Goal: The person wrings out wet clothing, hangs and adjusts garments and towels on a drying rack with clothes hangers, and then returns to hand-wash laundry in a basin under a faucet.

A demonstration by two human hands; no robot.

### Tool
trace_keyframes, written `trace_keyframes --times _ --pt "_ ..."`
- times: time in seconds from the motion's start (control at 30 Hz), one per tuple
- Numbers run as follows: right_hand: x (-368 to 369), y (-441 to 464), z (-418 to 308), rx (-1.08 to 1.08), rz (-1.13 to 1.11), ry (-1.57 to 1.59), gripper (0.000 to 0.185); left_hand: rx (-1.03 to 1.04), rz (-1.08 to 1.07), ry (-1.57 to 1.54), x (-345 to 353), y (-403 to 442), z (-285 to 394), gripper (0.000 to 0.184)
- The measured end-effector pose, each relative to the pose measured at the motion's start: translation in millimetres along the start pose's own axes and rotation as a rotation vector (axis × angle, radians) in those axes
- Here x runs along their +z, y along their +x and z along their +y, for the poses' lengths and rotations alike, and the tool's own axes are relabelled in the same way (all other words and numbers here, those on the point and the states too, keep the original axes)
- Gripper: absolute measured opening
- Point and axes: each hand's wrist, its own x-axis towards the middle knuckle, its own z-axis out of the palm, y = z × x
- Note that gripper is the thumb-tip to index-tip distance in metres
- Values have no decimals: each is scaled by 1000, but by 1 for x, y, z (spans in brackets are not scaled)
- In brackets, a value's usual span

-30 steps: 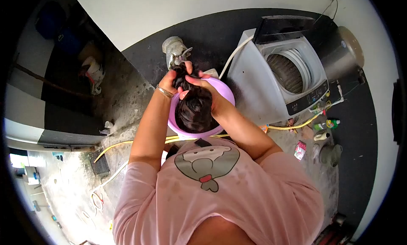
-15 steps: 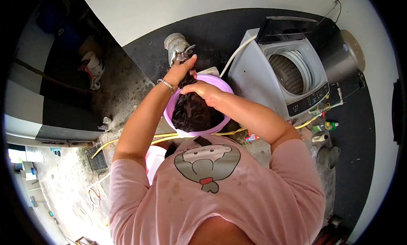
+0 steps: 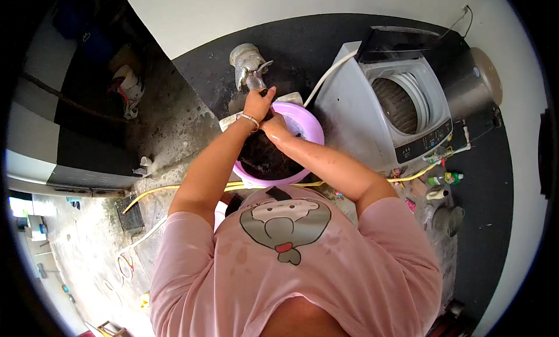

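Note:
Dark, wet-looking cloth [image 3: 266,157] fills much of a purple basin [image 3: 315,130]; its exact kind is not clear. My left hand [image 3: 258,103], with a bangle at the wrist, is closed around the upper end of the cloth at the basin's far rim. Just below and to its right, my right hand [image 3: 276,129] is closed on the same cloth, its fingers partly hidden. Some pale, sudsy water [image 3: 295,126] shows inside the basin at the right.
A washing machine [image 3: 372,104] with its lid up stands to the right. Behind the basin a silvery wrapped pipe [image 3: 247,62] rises by the wall. A yellow hose [image 3: 157,189] crosses the floor. Bottles [image 3: 453,178] stand at the right, near a metal cylinder [image 3: 474,83].
My hands have come closer together over the basin, the left one lower and to the right. Less of the cloth shows between them. The whole view has shifted slightly.

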Motion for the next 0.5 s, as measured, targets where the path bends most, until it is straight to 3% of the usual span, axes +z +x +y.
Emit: trace_keyframes --times 0.1,0.2,0.23,0.27,0.33,0.4,0.5 --pt "3 7 19 43 31 110 55 -204 -137 -186 -6 -6 9 41" --pt "-11 12 26 257 -58 338 38 -53 -347 -430 -8 4 -20 39" --pt "-20 11 26 356 -110 439 32 130 -423 -436 -30 -8 -5 44" --pt "-27 2 11 376 -101 590 23 140 -481 -473 -50 -18 5 69" --pt "-47 3 -9 527 -70 766 23 69 -470 -689 -66 -23 -34 101" --pt "-65 23 -2 543 -166 891 23 54 -530 -679 -75 -47 -37 122" --pt "-63 27 0 497 -92 971 26 99 -332 -761 -51 -68 -25 117"
